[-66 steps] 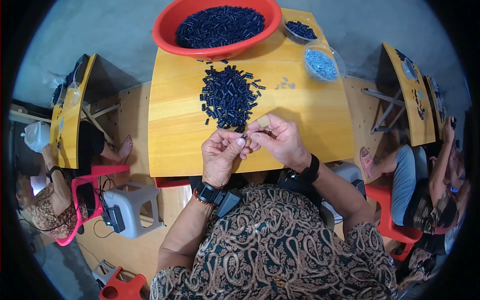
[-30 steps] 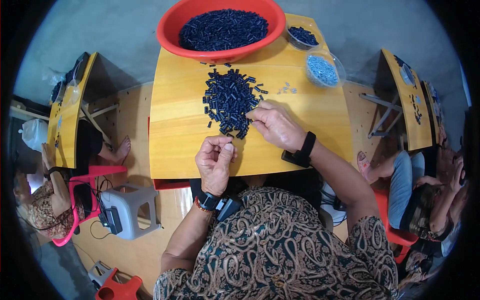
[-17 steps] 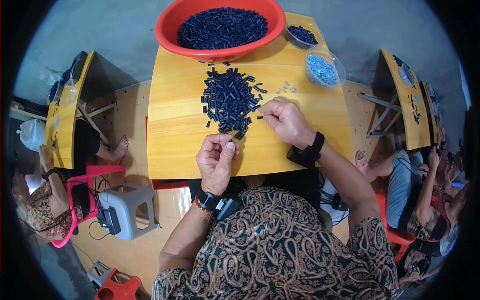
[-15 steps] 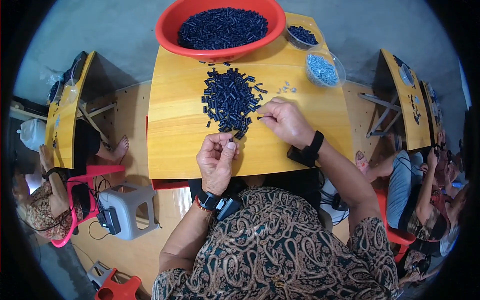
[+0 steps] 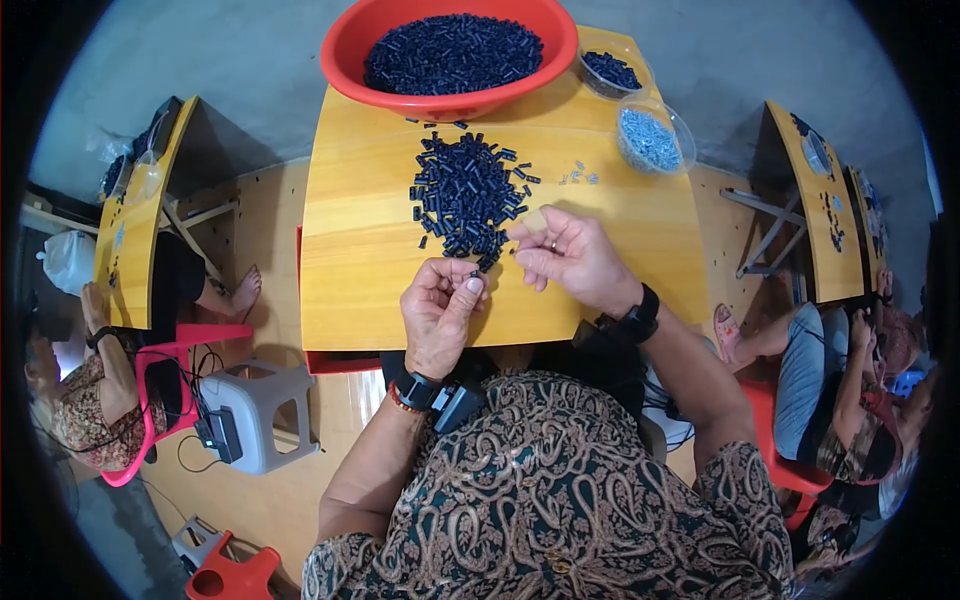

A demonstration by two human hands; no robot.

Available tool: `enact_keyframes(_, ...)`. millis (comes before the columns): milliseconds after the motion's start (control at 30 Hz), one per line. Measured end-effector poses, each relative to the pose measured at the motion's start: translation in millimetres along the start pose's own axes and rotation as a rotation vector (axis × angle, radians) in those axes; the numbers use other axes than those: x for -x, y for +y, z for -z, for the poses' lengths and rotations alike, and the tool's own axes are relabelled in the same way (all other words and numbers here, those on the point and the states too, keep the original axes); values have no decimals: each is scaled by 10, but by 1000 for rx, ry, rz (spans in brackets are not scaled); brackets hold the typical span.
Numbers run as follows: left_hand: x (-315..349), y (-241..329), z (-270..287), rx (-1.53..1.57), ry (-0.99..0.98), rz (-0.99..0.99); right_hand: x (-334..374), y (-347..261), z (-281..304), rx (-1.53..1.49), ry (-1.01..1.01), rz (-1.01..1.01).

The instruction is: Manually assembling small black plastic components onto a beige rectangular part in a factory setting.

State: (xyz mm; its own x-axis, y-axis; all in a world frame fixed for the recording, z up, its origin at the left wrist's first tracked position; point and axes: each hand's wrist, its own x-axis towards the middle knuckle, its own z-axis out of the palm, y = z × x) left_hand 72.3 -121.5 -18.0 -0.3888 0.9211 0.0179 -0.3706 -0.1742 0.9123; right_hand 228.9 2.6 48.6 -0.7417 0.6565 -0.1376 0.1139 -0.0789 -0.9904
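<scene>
The left hand [image 5: 441,308] is curled closed near the front of the surface [image 5: 370,260], pinching a small dark piece [image 5: 474,273] between thumb and fingertips; a dark band sits on its wrist. The right hand [image 5: 568,255] lies just to the right of it and a little farther out, palm partly up with the fingers loosely bent, its fingertips touching the near edge of the pile [image 5: 465,195]; whether it grips anything there I cannot tell. It wears a ring and a black watch [image 5: 632,320]. The pile is a heap of small dark blue-black tubes, spread on the middle of the yellow wooden surface just beyond both hands. To the right of the pile lie a few tiny pale bits [image 5: 579,176]. At the far edge stands a red basin [image 5: 450,50] filled with the same dark pieces. To its right are two clear bowls, one [image 5: 610,72] holding dark pieces, the other [image 5: 652,138] holding pale bluish ones. A grey stool [image 5: 255,415] stands on the floor to the left, and other people sit at neighbouring surfaces on both sides.
</scene>
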Motion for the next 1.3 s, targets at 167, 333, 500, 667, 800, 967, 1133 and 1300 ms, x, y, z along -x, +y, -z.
enact_keyframes(167,-10,51,-35,24,-22,37,13,153,-82,-145,-82,42)
enact_keyframes(333,-23,46,-16,55,-11,68,26,200,-100,-296,-112,4)
enact_keyframes(500,-31,45,5,39,-17,100,53,169,-146,-401,-24,-82)
enact_keyframes(667,-35,24,21,-18,-28,95,28,285,-154,-329,23,-18)
enact_keyframes(800,-35,40,21,-11,-35,106,-18,284,-214,-217,20,27)
enact_keyframes(967,-27,45,14,22,-44,105,-64,298,-249,-138,25,75)
enact_keyframes(1133,-27,51,14,63,-56,106,-78,308,-258,-118,44,97)
enact_keyframes(1300,-31,58,9,48,-44,110,-84,321,-256,-94,47,122)
